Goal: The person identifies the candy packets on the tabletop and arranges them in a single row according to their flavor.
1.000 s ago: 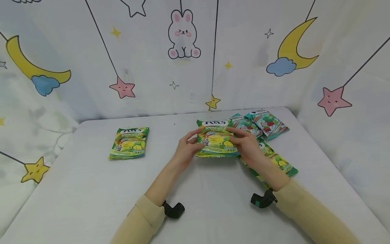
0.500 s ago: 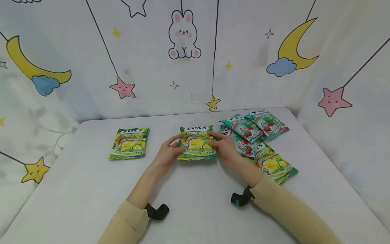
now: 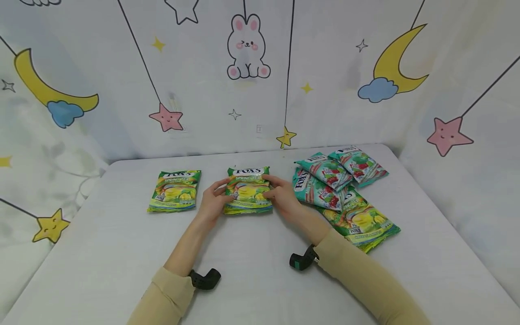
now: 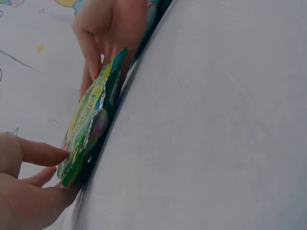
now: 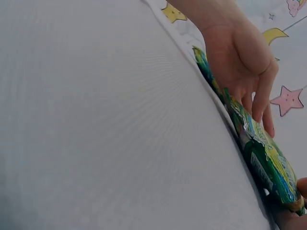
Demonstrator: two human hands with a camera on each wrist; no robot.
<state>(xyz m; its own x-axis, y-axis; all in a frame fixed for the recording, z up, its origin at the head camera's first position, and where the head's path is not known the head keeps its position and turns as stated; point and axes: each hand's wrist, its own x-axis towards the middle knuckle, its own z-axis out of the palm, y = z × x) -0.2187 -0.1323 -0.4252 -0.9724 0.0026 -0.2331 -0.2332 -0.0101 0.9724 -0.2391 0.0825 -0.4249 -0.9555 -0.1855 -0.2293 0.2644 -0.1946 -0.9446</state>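
Observation:
A green and yellow candy bag (image 3: pixel 247 190) marked FOX'S Spring Tea is held between both hands, near the middle of the table. My left hand (image 3: pixel 211 204) grips its left side, thumb on top. On the opposite side, my right hand (image 3: pixel 283 197) pinches the edge. From the left wrist, the bag (image 4: pixel 91 117) shows edge-on, low over the white cloth, with left fingers (image 4: pixel 42 153) at its near end. A matching candy bag (image 3: pixel 174 193) lies flat to the left, a small gap from my left hand.
Right of my hands lies a loose pile: several teal candy bags (image 3: pixel 316 189) with red fruit pictures overlap a yellow-green bag (image 3: pixel 363 222). The white table (image 3: pixel 252 266) backs onto a white curtain (image 3: pixel 203 81) printed with moons, stars and a rabbit.
Both hands have carried the yellow-green candy bag leftward from beside the pile and lowered it close to the cloth. The teal bags it covered are now visible; the left bag stays put.

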